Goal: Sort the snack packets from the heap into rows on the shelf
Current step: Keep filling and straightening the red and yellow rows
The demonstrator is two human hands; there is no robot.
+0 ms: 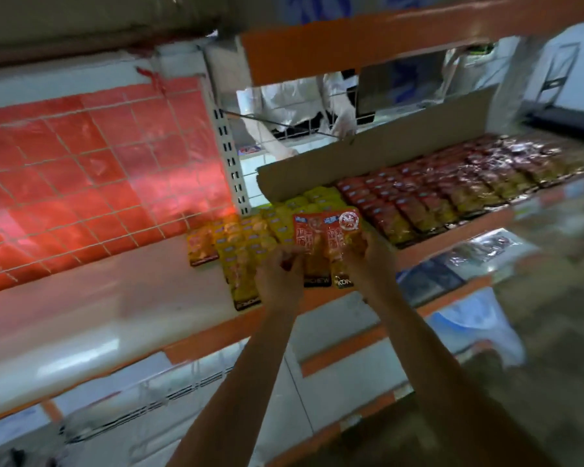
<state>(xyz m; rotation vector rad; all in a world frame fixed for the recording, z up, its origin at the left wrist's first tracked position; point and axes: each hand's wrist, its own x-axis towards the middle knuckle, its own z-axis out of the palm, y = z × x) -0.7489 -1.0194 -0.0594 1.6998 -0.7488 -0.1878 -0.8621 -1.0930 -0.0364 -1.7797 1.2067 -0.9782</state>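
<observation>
- Left hand (277, 278): fingers curled round the lower left edge of a small bundle of packets, gripping it.
- Right hand (368, 254): closed on the bundle's right edge. The two-sided hold probably keeps the packets square and overlapped so they go down as one.
- Orange-red packets (327, 237): at least two, held side by side and tilted up over the front of the shelf (115, 298), between the yellow and red stock. Large printed characters and a round white seal show, too blurred to read. The dark bottom bands read "CHEW" and "KON", both cut off.
- Yellow packets (267, 230): overlapping rows just left of the bundle. One orange packet lies at their far left. Bottom lettering is illegible.
- Red packets (418, 200): many overlapping rows running right, shingled so that each top label shows.
- Cardboard flap (368, 160): stands behind the rows, apparently as a backstop.
- Red wrapped panel (81, 180): at the left, behind the shelf, under a wire grid.
- Heap: not in view.
- Judgement: a new orange-red row is being started.
</observation>
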